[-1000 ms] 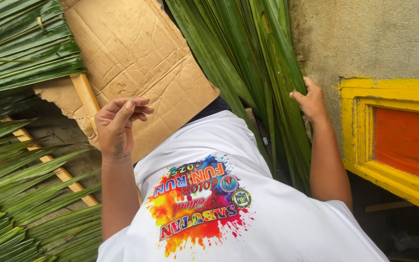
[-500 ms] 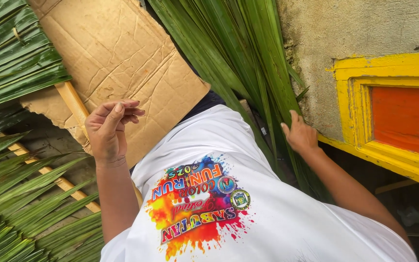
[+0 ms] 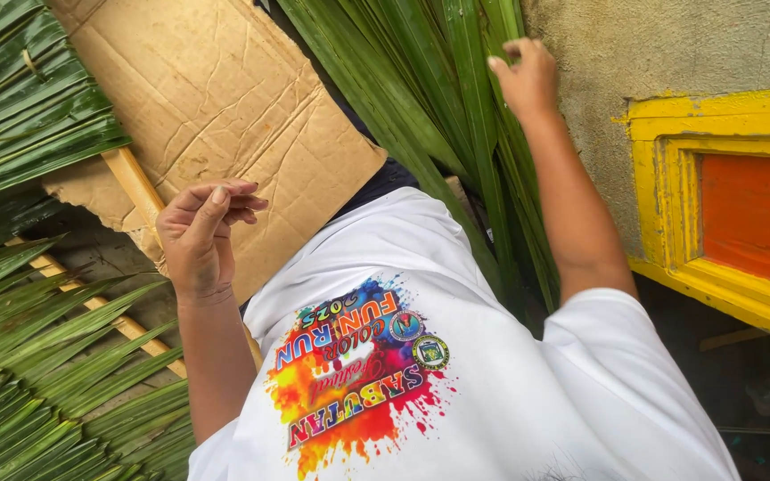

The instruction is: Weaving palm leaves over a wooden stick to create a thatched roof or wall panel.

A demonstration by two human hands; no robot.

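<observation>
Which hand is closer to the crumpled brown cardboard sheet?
The left hand. It hovers with pinched fingers right over the lower edge of the crumpled brown cardboard sheet. The right hand is off to the side, touching the long green palm leaves.

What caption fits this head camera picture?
Right hand touches long green palm leaves; left hand hovers pinched near creased cardboard.

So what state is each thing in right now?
left hand: raised, fingertips pinched together, holding nothing visible
right hand: reaching up, touching the palm leaves
palm leaves: long, green, leaning upright
cardboard: flattened, creased, torn at the edge
yellow frame: paint chipped
</observation>
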